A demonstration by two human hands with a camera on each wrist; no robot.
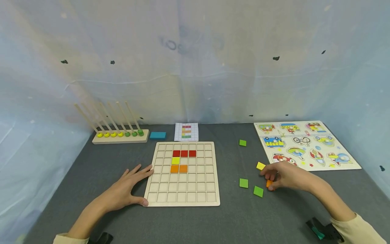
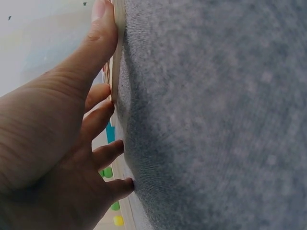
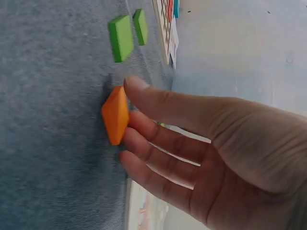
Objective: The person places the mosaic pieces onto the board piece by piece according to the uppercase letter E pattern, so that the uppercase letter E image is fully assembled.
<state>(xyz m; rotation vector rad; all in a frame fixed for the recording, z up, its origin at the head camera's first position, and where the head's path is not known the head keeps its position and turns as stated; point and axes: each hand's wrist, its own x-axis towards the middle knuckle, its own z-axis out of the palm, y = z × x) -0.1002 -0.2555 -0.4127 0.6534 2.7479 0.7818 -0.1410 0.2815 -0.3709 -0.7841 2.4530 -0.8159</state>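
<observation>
My left hand (image 1: pixel 123 189) rests at the left edge of a wooden grid board (image 1: pixel 192 196), its fingers spread and fairly straight. Its thumb touches the near left corner, and the forefinger reaches the side higher up. Red tiles (image 1: pixel 184 154), a yellow tile (image 1: pixel 175 160) and two orange tiles (image 1: pixel 183 168) sit in the board's cells. On the right, my right hand (image 1: pixel 287 175) pinches a loose orange tile (image 3: pixel 115 116) between thumb and fingers, low over the grey cloth. Just beyond those fingers lies a loose yellow tile (image 1: pixel 260 166).
Green tiles (image 1: pixel 258 191) lie loose between board and right hand. A picture puzzle board (image 1: pixel 307 145) lies behind that hand. At the back stand a pattern card (image 1: pixel 186 132), a blue block (image 1: pixel 157 136) and a wooden peg stand (image 1: pixel 120 139) with yellow and green beads.
</observation>
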